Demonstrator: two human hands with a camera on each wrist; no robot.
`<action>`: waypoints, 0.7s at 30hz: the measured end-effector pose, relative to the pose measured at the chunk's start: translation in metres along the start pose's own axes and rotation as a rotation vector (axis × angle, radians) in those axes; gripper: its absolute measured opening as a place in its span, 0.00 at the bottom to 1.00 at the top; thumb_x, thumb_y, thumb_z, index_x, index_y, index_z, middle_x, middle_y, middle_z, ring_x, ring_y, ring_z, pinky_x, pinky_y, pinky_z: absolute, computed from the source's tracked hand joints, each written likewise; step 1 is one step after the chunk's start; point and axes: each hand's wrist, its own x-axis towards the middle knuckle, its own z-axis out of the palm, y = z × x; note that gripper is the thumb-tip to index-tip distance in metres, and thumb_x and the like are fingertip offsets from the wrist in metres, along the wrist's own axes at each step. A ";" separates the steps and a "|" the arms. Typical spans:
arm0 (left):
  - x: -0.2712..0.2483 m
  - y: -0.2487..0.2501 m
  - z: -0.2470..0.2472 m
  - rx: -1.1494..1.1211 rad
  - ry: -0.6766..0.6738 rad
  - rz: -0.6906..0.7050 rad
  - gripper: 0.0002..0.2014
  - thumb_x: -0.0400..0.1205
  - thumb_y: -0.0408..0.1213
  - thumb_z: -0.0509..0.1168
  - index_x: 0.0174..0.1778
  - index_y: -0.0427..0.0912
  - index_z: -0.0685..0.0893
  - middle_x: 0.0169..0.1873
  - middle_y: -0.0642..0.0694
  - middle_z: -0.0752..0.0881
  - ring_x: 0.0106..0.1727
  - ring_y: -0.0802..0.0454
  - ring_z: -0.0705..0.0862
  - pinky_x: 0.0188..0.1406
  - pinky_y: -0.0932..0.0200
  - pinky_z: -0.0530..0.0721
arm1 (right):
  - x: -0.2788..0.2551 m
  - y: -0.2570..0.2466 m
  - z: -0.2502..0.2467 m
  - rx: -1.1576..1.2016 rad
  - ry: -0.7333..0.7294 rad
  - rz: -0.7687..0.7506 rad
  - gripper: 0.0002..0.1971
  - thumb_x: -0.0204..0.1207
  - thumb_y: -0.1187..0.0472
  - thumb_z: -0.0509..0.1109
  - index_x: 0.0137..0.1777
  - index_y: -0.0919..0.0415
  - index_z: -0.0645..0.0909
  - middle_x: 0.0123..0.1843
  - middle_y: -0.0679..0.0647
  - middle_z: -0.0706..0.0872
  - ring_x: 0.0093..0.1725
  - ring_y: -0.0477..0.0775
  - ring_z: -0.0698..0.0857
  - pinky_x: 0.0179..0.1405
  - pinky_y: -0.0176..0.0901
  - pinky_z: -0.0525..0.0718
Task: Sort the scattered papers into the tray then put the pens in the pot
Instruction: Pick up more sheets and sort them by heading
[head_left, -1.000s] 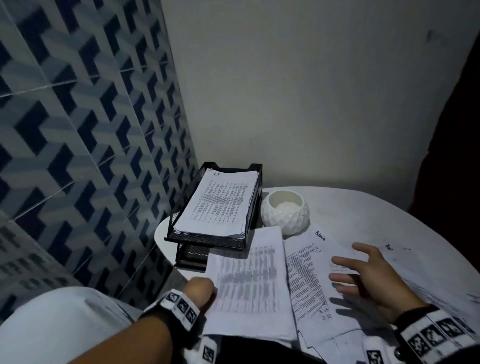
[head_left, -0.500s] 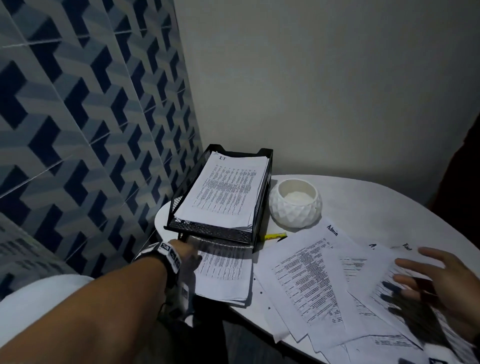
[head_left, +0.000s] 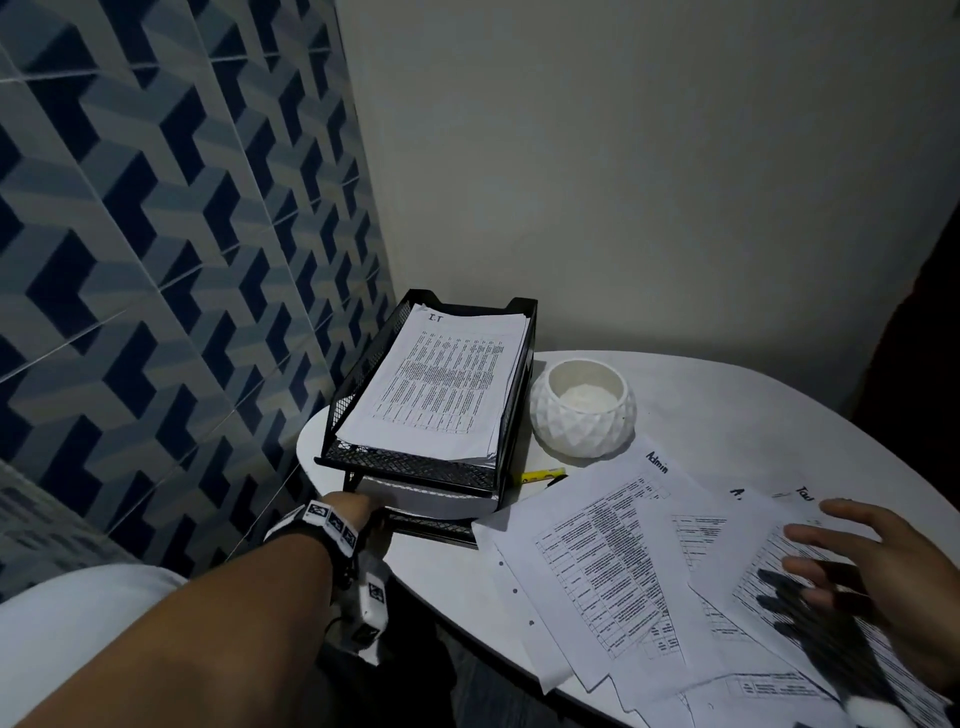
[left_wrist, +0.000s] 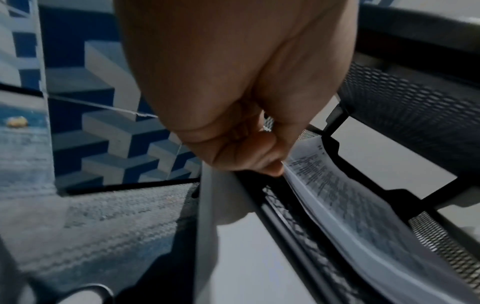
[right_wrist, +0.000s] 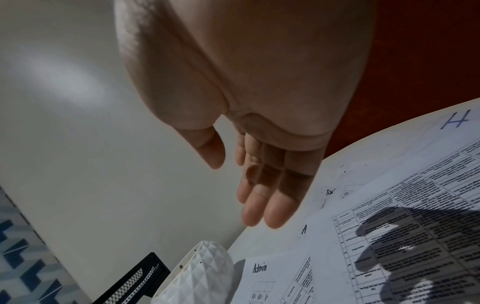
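Blue geometric wall tiles (head_left: 156, 260) fill the left side, meeting a plain pale wall behind a round white table (head_left: 727, 415). At the table's left edge stands a black mesh two-tier paper tray (head_left: 358, 384). Its upper tier holds a printed stack headed "I.T". The left forearm reaches forward from the lower left, a marker-patterned wrist band on it. The left hand (head_left: 366, 512) is at the mouth of the lower tier, where its fingers (left_wrist: 270, 166) are curled together and pinch the near edge of a stack of papers (left_wrist: 363, 211) lying in that tier. Just right of the tray sits the white faceted pot (head_left: 582, 410), upright. A yellow pen (head_left: 543, 474) lies on the table between tray and pot, partly under a sheet. Scattered papers (head_left: 613, 571), one headed "Admin", overlap across the table's near right. Over them hovers the right hand (head_left: 883, 577), palm down, fingers (right_wrist: 267, 205) straight and slightly spread, holding nothing, its shadow falling on the sheets.
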 end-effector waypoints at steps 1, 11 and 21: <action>0.000 0.004 0.001 -0.010 -0.002 -0.020 0.18 0.89 0.42 0.59 0.73 0.43 0.81 0.67 0.38 0.86 0.68 0.41 0.84 0.66 0.54 0.80 | -0.001 0.000 0.001 -0.006 -0.002 0.001 0.16 0.85 0.71 0.68 0.64 0.49 0.80 0.56 0.62 0.93 0.55 0.73 0.91 0.66 0.73 0.85; -0.002 0.031 -0.011 0.034 0.138 0.007 0.19 0.85 0.50 0.61 0.69 0.50 0.85 0.67 0.43 0.86 0.67 0.43 0.84 0.60 0.60 0.80 | -0.003 0.000 0.007 0.002 -0.005 0.029 0.16 0.85 0.69 0.69 0.68 0.54 0.79 0.56 0.68 0.92 0.47 0.71 0.89 0.62 0.80 0.85; -0.087 0.182 0.002 -0.207 -0.322 0.521 0.11 0.77 0.44 0.69 0.28 0.48 0.88 0.25 0.58 0.88 0.33 0.60 0.87 0.34 0.65 0.83 | 0.018 0.012 -0.008 0.178 0.035 0.051 0.15 0.83 0.71 0.68 0.67 0.59 0.77 0.55 0.68 0.88 0.39 0.61 0.83 0.28 0.44 0.75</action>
